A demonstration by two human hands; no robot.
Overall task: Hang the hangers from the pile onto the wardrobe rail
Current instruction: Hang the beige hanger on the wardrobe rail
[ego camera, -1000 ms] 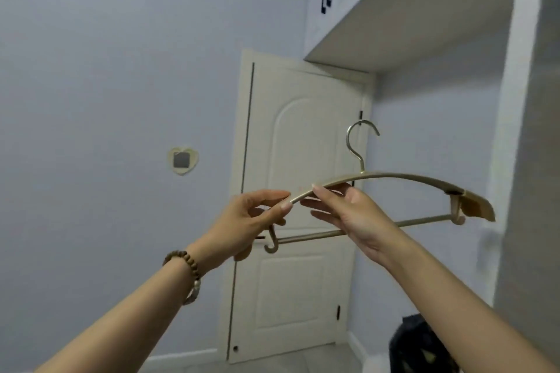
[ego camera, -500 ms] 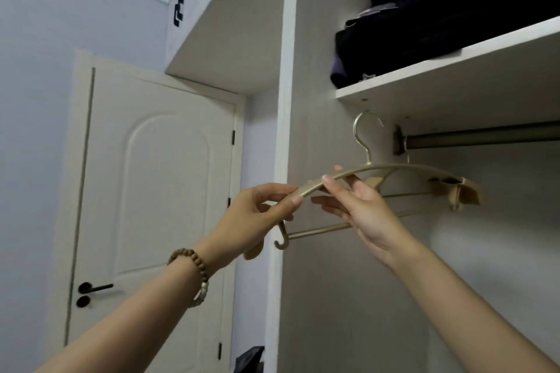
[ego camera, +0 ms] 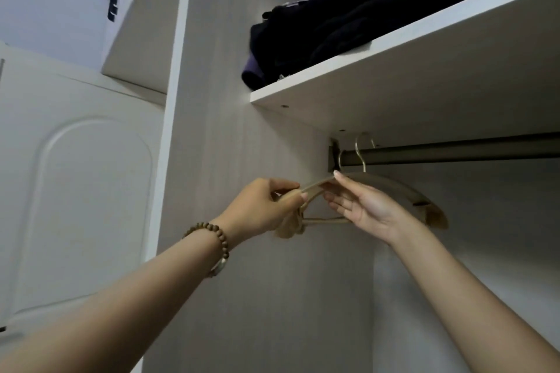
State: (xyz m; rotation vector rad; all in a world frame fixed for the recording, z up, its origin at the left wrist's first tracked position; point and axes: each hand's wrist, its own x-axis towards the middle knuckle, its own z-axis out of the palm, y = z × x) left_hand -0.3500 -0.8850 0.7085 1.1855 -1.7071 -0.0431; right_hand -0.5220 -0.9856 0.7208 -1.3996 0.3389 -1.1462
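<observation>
A tan hanger [ego camera: 403, 195] with a silver hook [ego camera: 362, 151] is up under the shelf, its hook looped over the left end of the dark wardrobe rail [ego camera: 454, 153]. My left hand [ego camera: 263, 206] pinches the hanger's left arm near its end. My right hand [ego camera: 360, 206] holds the hanger near its middle, fingers loosely spread beneath the top bar. A second silver hook seems to hang on the rail just left of the first. The pile of hangers is out of view.
A white shelf [ego camera: 394, 48] just above the rail carries dark folded clothes [ego camera: 348, 15]. The wardrobe's side panel [ego camera: 224, 130] stands close on the left of the rail's end bracket [ego camera: 333, 154]. A white door [ego camera: 85, 191] is further left.
Both hands carried the hanger up and to the right into the wardrobe. Its hook went from in front of the side panel to over the rail's left end.
</observation>
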